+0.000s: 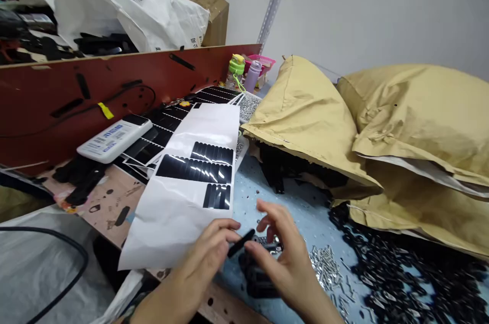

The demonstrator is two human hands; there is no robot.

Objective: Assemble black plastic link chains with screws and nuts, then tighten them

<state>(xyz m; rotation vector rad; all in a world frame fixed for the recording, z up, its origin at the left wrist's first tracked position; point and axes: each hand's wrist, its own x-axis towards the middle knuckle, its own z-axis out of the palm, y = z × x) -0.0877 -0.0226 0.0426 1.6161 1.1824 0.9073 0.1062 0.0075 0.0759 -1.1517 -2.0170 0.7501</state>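
Observation:
A slim black strip point(241, 243) is between my two hands over the near edge of the table. My left hand point(208, 252) pinches it near its lower end, fingers bent together. My right hand point(284, 255) is open, its thumb close to the strip and its fingers spread; whether the thumb touches it I cannot tell. Below my right hand lies a black part point(257, 280), mostly hidden, with metal pieces by its top. Beside my left hand, a white backing sheet point(164, 232) carries rows of glossy black strips point(194, 168).
Loose screws point(326, 268) and a heap of small black parts point(405, 278) spread at the right. Large yellow sacks point(313, 105) stand behind them. A white device point(114, 138) rests left of the sheet, before a red-brown board point(57, 89). Bottles point(252, 77) stand at the back.

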